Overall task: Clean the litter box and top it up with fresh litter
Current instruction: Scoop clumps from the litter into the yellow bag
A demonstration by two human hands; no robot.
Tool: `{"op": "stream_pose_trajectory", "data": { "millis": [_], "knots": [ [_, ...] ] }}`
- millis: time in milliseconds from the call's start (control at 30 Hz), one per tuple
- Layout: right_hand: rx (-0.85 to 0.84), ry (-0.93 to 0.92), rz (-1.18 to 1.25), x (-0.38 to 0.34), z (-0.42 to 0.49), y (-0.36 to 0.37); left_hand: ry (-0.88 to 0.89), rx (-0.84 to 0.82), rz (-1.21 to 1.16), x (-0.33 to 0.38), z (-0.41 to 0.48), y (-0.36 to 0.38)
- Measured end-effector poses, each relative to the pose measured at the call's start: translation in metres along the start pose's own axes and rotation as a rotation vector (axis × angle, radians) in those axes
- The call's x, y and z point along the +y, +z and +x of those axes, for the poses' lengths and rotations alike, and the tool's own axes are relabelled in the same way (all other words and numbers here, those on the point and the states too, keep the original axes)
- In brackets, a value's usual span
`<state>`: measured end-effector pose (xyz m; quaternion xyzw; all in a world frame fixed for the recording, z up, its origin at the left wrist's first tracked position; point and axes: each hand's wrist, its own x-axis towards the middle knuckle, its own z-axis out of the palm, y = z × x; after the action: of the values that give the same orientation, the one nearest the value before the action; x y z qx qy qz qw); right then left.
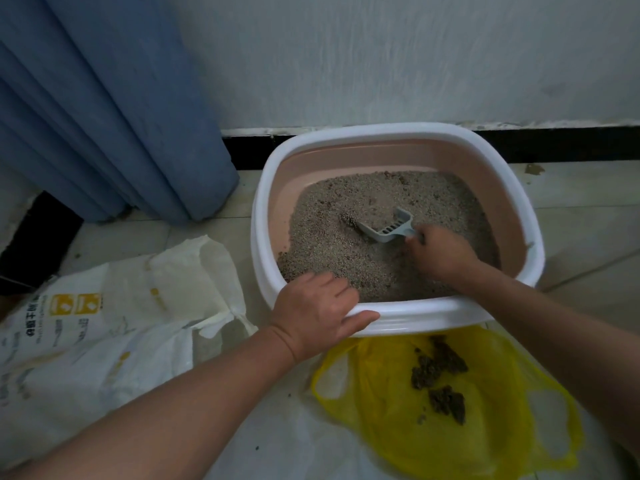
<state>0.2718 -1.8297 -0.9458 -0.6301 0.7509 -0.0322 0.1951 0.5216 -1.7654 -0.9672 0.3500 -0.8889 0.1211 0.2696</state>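
Right now the litter box (398, 317) sits on the floor against the wall, white rim, pink inner wall, grey litter (346, 258) filling its floor. Left of it lies the white litter sack (86, 327), mouth open; in front, a yellow plastic bag (381, 403) already holds dark clumps (440, 379). Left hand (317, 315) clamps the near rim, fingers curled inside, thumb outside. Right hand (441, 252) is closed on the handle of the grey slotted scoop (388, 226) — blade pointing left, away from the fingers. A dark clump (349, 220) lies just beyond the blade tip, so the scoop's long axis already lines up with it; right hand is nearer. Likely step: push left, under the clump.
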Motion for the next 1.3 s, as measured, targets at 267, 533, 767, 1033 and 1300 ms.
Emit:
{"op": "stream_pose_trajectory", "data": {
  "millis": [267, 533, 767, 1033, 1300],
  "knots": [
    [0.064, 0.205, -0.096, 0.016, -0.001, -0.041, -0.006, 0.033, 0.002, 0.0, 0.0, 0.0],
    [0.017, 0.239, -0.278, -0.021, 0.046, -0.057, -0.018, 0.042, -0.011, 0.0, -0.001, 0.003],
    [0.018, 0.263, -0.023, -0.031, 0.082, -0.035, -0.02, 0.031, -0.021, 0.0, -0.001, 0.004],
    [0.016, 0.322, 0.306, -0.041, 0.093, 0.018, -0.004, 0.028, -0.01, -0.001, 0.0, 0.003],
    [0.206, 0.285, 0.319, -0.027, 0.083, 0.024, -0.002, 0.02, 0.011, -0.001, 0.0, 0.004]
  ]
}}
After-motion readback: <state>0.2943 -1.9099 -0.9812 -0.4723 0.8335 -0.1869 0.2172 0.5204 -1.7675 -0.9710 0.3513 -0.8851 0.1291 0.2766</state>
